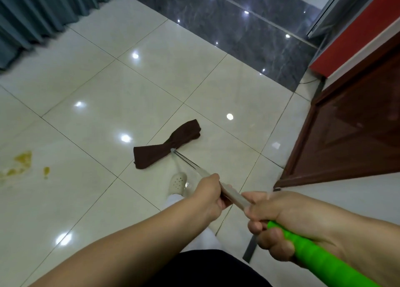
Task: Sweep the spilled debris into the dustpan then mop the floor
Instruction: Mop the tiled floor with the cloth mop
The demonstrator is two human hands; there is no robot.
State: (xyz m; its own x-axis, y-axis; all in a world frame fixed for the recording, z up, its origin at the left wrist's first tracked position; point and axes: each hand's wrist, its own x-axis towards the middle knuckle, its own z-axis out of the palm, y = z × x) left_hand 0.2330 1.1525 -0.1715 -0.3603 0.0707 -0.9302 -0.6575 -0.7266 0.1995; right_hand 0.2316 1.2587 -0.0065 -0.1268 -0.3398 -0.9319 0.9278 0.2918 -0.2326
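Observation:
A mop with a dark brown cloth head point(167, 144) lies flat on the cream floor tiles point(97, 104) in the middle of the view. Its metal shaft point(190, 164) runs back toward me and ends in a green grip point(313, 256). My left hand point(208, 196) is closed around the shaft. Just behind it, my right hand point(268, 224) grips where the metal meets the green grip. A yellow-brown spill stain point(22, 162) marks the tiles at the far left, well away from the mop head. No dustpan is in view.
A brown wooden door point(350, 130) stands at the right, with a red panel point(355, 35) above it. Grey-blue curtains point(41, 11) hang at the top left. A dark grey marble strip point(233, 26) crosses the top. My white shoe point(178, 182) is below the mop head.

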